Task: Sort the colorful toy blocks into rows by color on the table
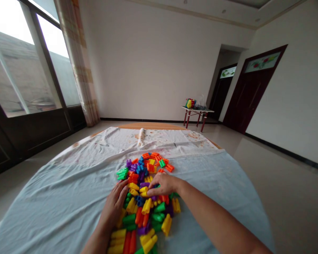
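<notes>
A long heap of plastic building blocks, shaped like joined tubes in yellow, orange, green, purple and blue, runs down the middle of the cloth. My left hand (116,197) rests along the heap's left edge, its fingers stretched out and touching blocks near an orange block (133,177). From the right, my right hand (163,185) reaches in over the heap, its fingers bent and closed at a yellow block (143,190). Part of the heap is hidden beneath this hand. Close to me lie a green block (129,219) and a yellow block (166,225).
A pale blue cloth (209,197) and a white flowered cloth (116,141) cover the round table. Farther off, a small table (198,110) carries a colourful bag (190,103) and a clear plastic bag. Windows and a curtain (79,63) are at the left.
</notes>
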{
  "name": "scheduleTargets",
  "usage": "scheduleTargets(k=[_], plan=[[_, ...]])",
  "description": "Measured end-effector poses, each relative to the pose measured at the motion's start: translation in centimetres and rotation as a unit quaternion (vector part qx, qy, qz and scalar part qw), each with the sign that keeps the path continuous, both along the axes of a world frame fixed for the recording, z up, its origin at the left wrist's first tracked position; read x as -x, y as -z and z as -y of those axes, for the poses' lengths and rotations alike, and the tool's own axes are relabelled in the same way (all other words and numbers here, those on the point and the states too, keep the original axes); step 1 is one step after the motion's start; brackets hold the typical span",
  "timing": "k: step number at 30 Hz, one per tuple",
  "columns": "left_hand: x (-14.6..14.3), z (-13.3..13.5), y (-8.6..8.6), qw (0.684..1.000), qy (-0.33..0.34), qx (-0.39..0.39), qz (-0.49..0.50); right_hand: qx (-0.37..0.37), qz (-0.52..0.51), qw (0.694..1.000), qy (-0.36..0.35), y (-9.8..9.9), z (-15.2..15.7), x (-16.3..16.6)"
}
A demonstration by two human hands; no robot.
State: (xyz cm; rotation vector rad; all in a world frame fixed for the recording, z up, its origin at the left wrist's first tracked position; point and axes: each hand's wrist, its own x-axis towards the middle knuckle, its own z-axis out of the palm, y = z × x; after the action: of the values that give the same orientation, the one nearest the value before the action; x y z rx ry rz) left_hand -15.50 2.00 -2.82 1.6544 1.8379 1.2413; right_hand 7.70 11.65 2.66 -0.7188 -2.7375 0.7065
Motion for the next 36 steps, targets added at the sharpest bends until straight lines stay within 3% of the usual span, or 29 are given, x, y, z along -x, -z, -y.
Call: scheduleTargets(k=[6, 10, 15, 19, 24, 28, 32, 36], plan=[[0.1, 0.1, 0.2, 0.999, 0.004, -0.016, 0.051, -0.058, -0.120, 0.973, 0.188, -0.3, -2.2, 0.7], [0.1, 0.1, 0.2, 0.998, -0.012, -0.018, 0.060, -0.089, -0.072, 0.970, 0.217, -0.3, -3.6, 3.9], [0.0, 0.1, -0.2, 0.996, -0.024, -0.022, 0.078, -0.060, 0.032, 0.978, 0.195, 0.0, -4.0, 7.5], [-0.3, 0.3, -0.6, 0.994, -0.025, -0.027, 0.107, -0.031, 0.060, 0.989, 0.132, -0.1, -3.3, 7.9], [-0.4, 0.3, -0.6, 0.990, -0.029, -0.027, 0.135, 0.001, 0.086, 0.996, -0.015, -1.6, -0.5, 5.5], [-0.3, 0.1, -0.5, 0.991, -0.016, -0.023, 0.130, -0.001, 0.043, 0.996, -0.080, -2.9, 2.8, 2.9], [-0.4, 0.0, -0.4, 0.994, 0.011, -0.017, 0.103, -0.039, 0.002, 0.996, -0.081, -3.3, 5.1, -0.1], [-1.2, 0.0, -0.7, 0.999, 0.035, 0.006, 0.034, -0.036, -0.010, 0.999, -0.026, -2.8, 5.8, -2.6]])
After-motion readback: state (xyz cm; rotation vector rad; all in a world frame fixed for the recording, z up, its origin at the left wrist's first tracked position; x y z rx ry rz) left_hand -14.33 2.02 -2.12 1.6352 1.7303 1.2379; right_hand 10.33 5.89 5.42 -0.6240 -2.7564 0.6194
